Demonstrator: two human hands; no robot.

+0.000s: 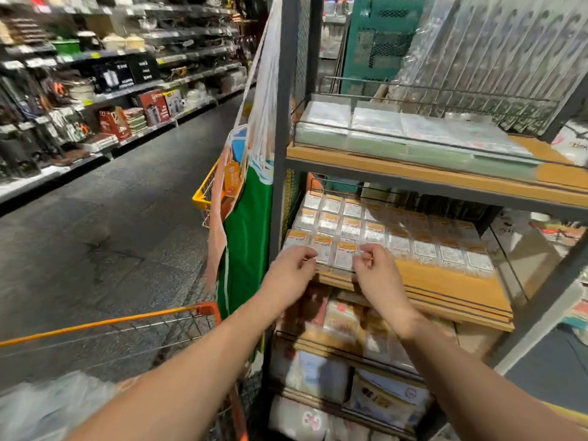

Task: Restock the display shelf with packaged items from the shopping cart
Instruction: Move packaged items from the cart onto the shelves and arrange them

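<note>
1. Packaged items (375, 232) lie in rows on the middle wooden display shelf (451, 286).
2. Left hand (291, 273) and right hand (377, 272), fingers curled, pinch the front-row packets.
3. Shopping cart (203, 311) stands lower left.

The shopping cart (133, 326) is cut off by the left and bottom edges, and its load in the lower left corner is a pale blur. Print on the packets (375, 230) of the middle shelf (445, 281) is too small to read. The fingertips of both hands (334, 272) curl at the shelf's front left edge; whether they pinch a packet cannot be told. The bottom shelf goods (346, 377) are smeared.
</note>
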